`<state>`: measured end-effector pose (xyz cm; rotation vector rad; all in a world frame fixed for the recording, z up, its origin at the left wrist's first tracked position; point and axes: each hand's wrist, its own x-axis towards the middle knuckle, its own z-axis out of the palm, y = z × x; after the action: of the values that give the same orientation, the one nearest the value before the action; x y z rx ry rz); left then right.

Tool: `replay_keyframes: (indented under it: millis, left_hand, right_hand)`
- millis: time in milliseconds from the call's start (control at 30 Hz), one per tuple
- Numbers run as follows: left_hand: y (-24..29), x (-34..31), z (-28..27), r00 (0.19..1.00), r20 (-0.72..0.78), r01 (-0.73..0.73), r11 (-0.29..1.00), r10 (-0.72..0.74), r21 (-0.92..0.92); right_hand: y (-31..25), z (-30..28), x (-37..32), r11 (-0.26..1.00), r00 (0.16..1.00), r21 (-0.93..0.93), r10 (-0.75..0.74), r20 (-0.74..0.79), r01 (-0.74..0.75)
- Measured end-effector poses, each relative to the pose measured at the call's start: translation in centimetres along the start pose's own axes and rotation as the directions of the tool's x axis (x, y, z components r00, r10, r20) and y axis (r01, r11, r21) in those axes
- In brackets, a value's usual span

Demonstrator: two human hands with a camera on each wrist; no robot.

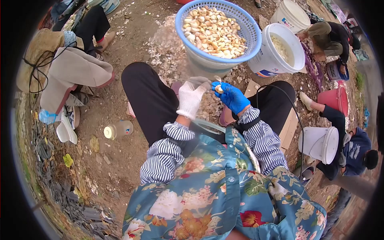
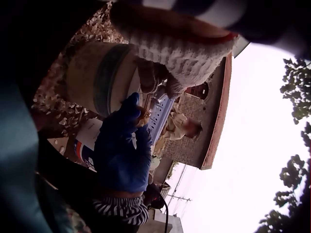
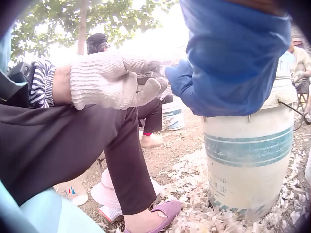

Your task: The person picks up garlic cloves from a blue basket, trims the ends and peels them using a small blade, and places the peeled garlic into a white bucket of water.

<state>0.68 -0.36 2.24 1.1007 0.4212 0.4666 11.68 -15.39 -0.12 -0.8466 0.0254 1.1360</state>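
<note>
My right hand (image 1: 232, 98), in a blue rubber glove, pinches a garlic clove (image 1: 219, 89) between thumb and fingers. Close on its left is my left hand (image 1: 191, 97) in a white knitted glove, fingers curled and tips beside the clove. I cannot tell whether the left fingertips pinch anything. A thin pale piece (image 1: 217, 79) shows above the clove, between the hands. Just beyond them a blue colander (image 1: 179, 33) full of garlic cloves (image 1: 214, 32) sits on a white bucket (image 3: 248, 170). In the right wrist view the blue glove hides the clove.
At the colander's right stands a white bucket (image 1: 264, 54) with cloves in liquid. Garlic skins (image 3: 194, 213) litter the ground. A lidded jar (image 1: 119, 130) lies left of my knee. Another white bucket (image 1: 318, 144), a red bucket (image 1: 334, 100) and seated people are to the right.
</note>
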Motion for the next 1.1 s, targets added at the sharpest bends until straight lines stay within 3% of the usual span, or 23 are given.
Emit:
replay_keyframes:
  millis: [133, 333, 433, 533, 633, 733, 833, 933, 1033, 1100]
  left_hand:
    - [-0.3, -0.1, 0.3, 0.993, 0.114, -0.033, 0.989, 0.016, 0.145]
    - [-0.8, -0.1, 0.2, 0.992, 0.125, -0.020, 0.981, -0.005, 0.193]
    - [-0.6, -0.1, 0.3, 0.999, 0.004, 0.042, 0.993, -0.043, 0.114]
    - [-1.0, 1.0, -0.7, 0.984, -0.174, 0.077, 0.979, -0.044, 0.190]
    - [-1.4, 0.7, -0.5, 0.997, -0.076, 0.029, 0.998, -0.025, 0.053]
    - [-1.3, 0.6, -0.4, 0.996, -0.075, 0.063, 0.993, -0.056, 0.099]
    - [-1.4, 0.6, -0.2, 0.996, -0.068, 0.068, 0.994, -0.062, 0.090]
    - [-1.3, 0.4, -0.1, 0.995, -0.043, 0.088, 0.994, -0.085, 0.072]
    - [-1.4, 0.3, 0.0, 0.992, -0.045, 0.118, 0.993, -0.118, -0.003]
    - [-1.2, 0.4, 0.1, 0.987, -0.128, 0.099, 0.994, -0.093, 0.044]
  right_hand:
    - [0.0, -0.1, 0.0, 1.000, 0.999, -0.014, -0.011, -0.036, 0.011]
    - [0.2, 0.3, -0.1, 0.982, 0.993, -0.189, -0.033, -0.110, 0.012]
    - [0.2, -0.2, 0.0, 0.982, 0.998, -0.187, -0.011, -0.057, 0.000]
    - [0.5, -0.8, -0.2, 0.971, 0.997, -0.224, 0.075, -0.022, -0.078]
    - [0.6, -0.6, -0.1, 0.994, 0.999, -0.108, 0.017, -0.028, -0.020]
    - [0.0, 0.6, -0.6, 0.989, 0.998, -0.146, -0.003, -0.066, -0.006]
    - [0.8, -0.5, 0.4, 0.998, 0.998, -0.059, 0.034, -0.045, -0.036]
    - [1.3, -1.2, 0.9, 0.994, 0.998, -0.101, 0.036, 0.054, -0.030]
    - [1.3, -0.7, 0.4, 1.000, 0.993, -0.005, -0.006, 0.120, 0.007]
    - [1.3, 0.4, -0.2, 1.000, 0.994, -0.018, 0.026, 0.105, -0.024]
